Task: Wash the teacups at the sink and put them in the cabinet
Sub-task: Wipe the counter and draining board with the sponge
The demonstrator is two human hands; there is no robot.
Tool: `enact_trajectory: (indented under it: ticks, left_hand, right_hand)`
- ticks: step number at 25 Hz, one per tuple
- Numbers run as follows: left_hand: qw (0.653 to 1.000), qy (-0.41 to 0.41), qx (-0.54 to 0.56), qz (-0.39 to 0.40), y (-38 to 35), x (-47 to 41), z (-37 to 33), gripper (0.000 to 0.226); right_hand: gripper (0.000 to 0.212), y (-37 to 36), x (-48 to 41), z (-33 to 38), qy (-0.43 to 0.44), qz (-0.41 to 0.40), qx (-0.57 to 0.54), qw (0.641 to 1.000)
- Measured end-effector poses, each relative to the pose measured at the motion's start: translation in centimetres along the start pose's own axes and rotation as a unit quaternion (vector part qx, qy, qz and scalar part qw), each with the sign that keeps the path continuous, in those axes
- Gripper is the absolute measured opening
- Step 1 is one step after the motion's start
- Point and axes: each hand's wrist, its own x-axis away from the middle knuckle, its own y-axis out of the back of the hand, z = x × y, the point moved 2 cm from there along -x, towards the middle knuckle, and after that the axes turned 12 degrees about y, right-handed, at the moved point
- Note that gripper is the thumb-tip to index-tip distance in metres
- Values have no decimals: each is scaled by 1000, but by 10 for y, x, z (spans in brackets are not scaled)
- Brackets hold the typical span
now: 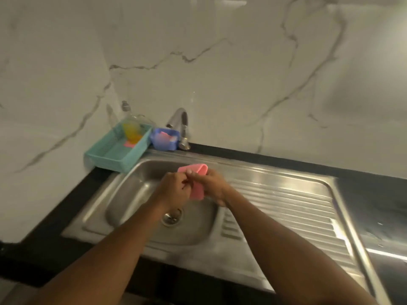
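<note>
Both of my hands meet over the steel sink basin [136,194]. My left hand [175,187] and my right hand [212,186] are closed together on a folded pink sponge cloth [197,180], which bends over my fingers. No teacup shows anywhere in this view. The drain [170,217] lies just below my left wrist. A chrome tap [181,126] stands at the back of the sink; I see no water running from it.
A teal plastic basket [114,150] with a clear soap bottle [132,126] of yellow liquid sits at the back left corner. A small blue tub [164,138] stands beside the tap. The ribbed draining board [286,205] stretches right. A marble wall rises behind.
</note>
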Motion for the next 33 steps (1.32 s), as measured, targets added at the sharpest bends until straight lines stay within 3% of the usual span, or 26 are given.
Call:
enact_trajectory:
  ticks: [2,3,5,7,8,13,18,21,24,27,30,31,33]
  left_hand:
    - [999,20,9,29,-52,35,-46,17]
    - [999,32,21,35,-72,47,-63,18]
    - [998,53,30,33,-108,66,-94,26]
    - [996,52,31,62,-141,84,-129,21]
    - [995,46,33,86,-151,90,-140,18]
    - [983,-31,45,176,-211,114,-214,18]
    - [974,-42,67,214,-274,147,-276,21]
    - [963,-41,50,260,-309,160,-320,13]
    - [955,-71,14,286,-350,162,-376,21]
    - [971,-50,39,231,-405,165,-433,24]
    - [987,-35,59,144,-445,180,-478,22]
    - [989,-35,61,131,-456,191,-488,22]
    - [986,-19,38,163,-470,223,-494,25]
  right_hand:
    - [70,59,59,-19,-14,-7,45,999]
    - [66,84,84,-27,-32,-8,61,998]
    - [45,133,133,-34,-47,-10,101,994]
    - [15,186,183,-31,-62,-22,182,981]
    - [10,203,200,-28,-70,-23,214,974]
    - [18,270,278,-16,-121,-62,328,935]
    - [35,337,343,-7,-160,-27,400,902]
    - [25,388,376,-3,-181,-20,414,892]
    - [15,469,397,8,-198,32,461,864]
    - [29,561,397,21,-153,45,521,838]
    - [52,618,402,27,-11,10,555,832]
    - [55,631,409,27,19,34,566,823]
    - [57,644,431,14,-5,189,599,778]
